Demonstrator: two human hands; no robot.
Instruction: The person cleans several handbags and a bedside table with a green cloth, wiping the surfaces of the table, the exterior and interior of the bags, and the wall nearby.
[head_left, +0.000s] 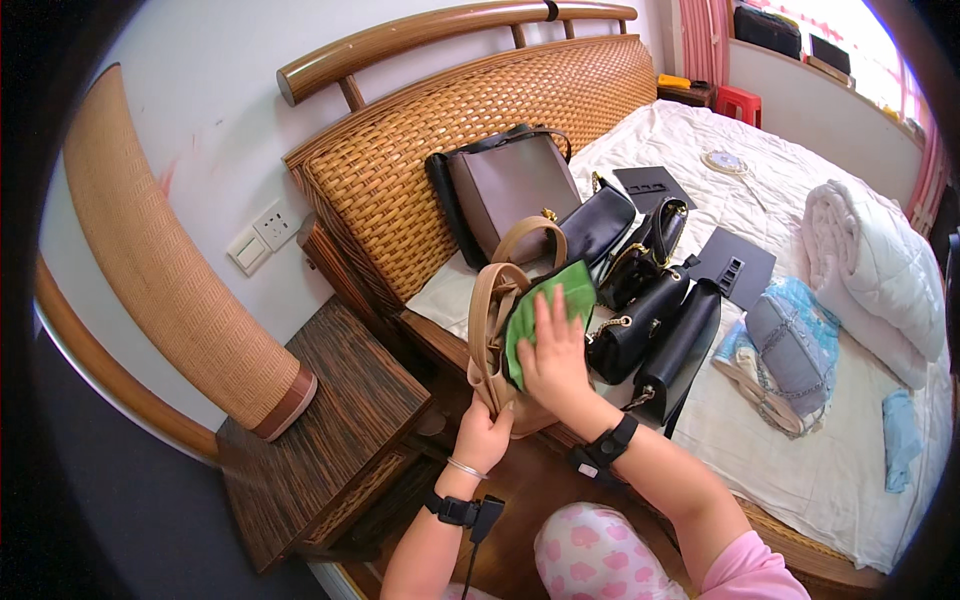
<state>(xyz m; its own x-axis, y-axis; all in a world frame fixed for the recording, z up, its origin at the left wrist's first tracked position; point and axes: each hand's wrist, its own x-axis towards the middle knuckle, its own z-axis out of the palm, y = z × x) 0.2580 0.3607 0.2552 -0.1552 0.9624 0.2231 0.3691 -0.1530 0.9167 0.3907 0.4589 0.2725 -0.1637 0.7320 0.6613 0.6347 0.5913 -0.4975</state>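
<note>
Low in the middle, a beige handbag (486,372) with looped handles stands at the bed's edge. My left hand (483,436) grips its lower near side, fingers partly hidden behind it. A green cloth (578,284) with a dark edge lies over the bag's right side. My right hand (555,352) rests flat on that cloth, fingers stretched and spread. Just right of it are a black chain-strap bag (640,325) and a longer black bag (680,350). Behind them sit another black bag (597,222) and a large taupe handbag (515,190) against the woven headboard.
Dark flat boards (735,265) lie on the white bed sheet (690,140). To the right are a grey chain-strap bag (790,345) on blue wrapping, a folded quilt (870,270) and a blue cloth (901,440). A wooden nightstand (320,410) stands left, with a rolled mat (190,260) leaning over it.
</note>
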